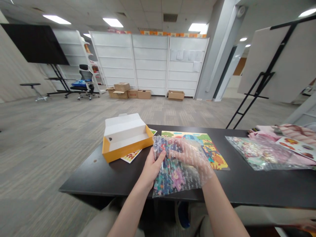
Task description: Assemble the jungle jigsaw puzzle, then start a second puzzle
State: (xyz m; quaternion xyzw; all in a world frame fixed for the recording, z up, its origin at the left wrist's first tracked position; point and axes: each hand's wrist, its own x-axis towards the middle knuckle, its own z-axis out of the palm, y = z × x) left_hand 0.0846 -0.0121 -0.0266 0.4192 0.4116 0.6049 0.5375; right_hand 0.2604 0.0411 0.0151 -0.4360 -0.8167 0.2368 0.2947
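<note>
My left hand (151,168) grips the edge of a clear plastic bag of jigsaw puzzle pieces (174,176) above the front of a black table (249,186). My right hand (186,152) presses the bag's upper part, seen through the crinkled film. Just beyond my hands lies a colourful cartoon puzzle board (197,146). To the left stands an open yellow-and-white cardboard box (125,136), with a printed card (130,156) partly hidden beneath it.
A second clear bag of printed pieces (261,153), a sticker sheet (296,147) and pink fabric (291,131) lie on the table's right. A black easel with a white board (276,59) stands behind them. Cardboard boxes (130,91) sit along far white shelving (150,62).
</note>
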